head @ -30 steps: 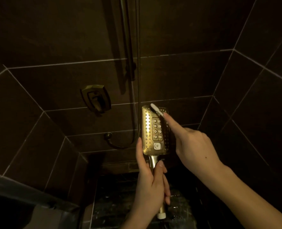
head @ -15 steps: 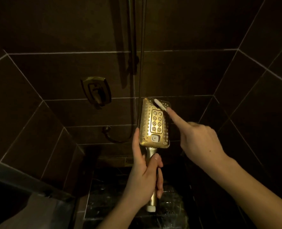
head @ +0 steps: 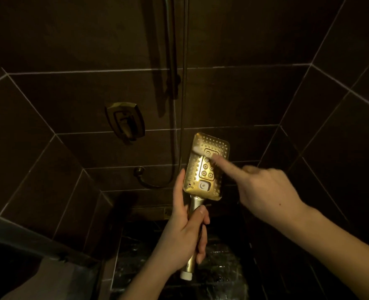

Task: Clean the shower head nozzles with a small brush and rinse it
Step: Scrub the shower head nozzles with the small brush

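A gold rectangular shower head (head: 219,146) with rows of nozzles faces me at mid-frame. My left hand (head: 185,234) grips its handle from the left, thumb up along the head's edge. My right hand (head: 263,189) holds a small white brush (head: 197,150), index finger stretched along it. The blurred brush tip lies on the upper left part of the nozzle face. Most of the brush handle is hidden under my finger.
Dark tiled walls close in on three sides. A gold mixer handle (head: 126,122) sits on the back wall, left of a vertical slide rail (head: 172,50) and hose (head: 184,83). The hose loops to a wall outlet (head: 139,170). Below is a wet dark floor (head: 220,269).
The brush tip has swept from the top right of the shower head down and left across the nozzle face. My right hand moved with it; the view shifted slightly.
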